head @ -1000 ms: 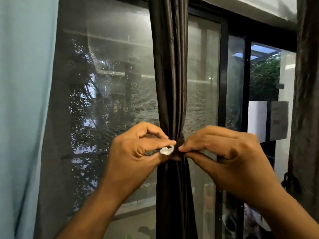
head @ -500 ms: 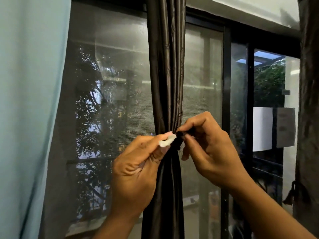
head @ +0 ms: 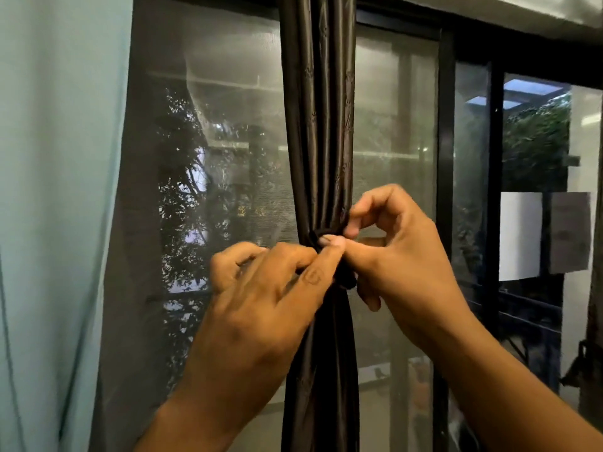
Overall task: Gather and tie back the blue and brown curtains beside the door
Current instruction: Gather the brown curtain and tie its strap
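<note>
Fingers [head: 331, 240] of both hands pinch dark tie band [head: 321, 234] | band cinches gathered glossy brown curtain [head: 318, 125] at mid-window | pale blue curtain [head: 55, 190] hangs loose, far left | advice: hold tension while fastening

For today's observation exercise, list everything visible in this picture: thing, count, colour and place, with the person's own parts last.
brown curtain: one, dark brown, centre, gathered into a bunch
tie band: one, dark, around the brown curtain's waist
blue curtain: one, pale blue, far left, hanging loose
mesh screen: one, grey, behind the curtains
door frame: one, black, right of centre
paper sheets: two, white and grey, on the right glass
left hand: one, grip pinching at the band
right hand: one, grip pinching at the band
</note>
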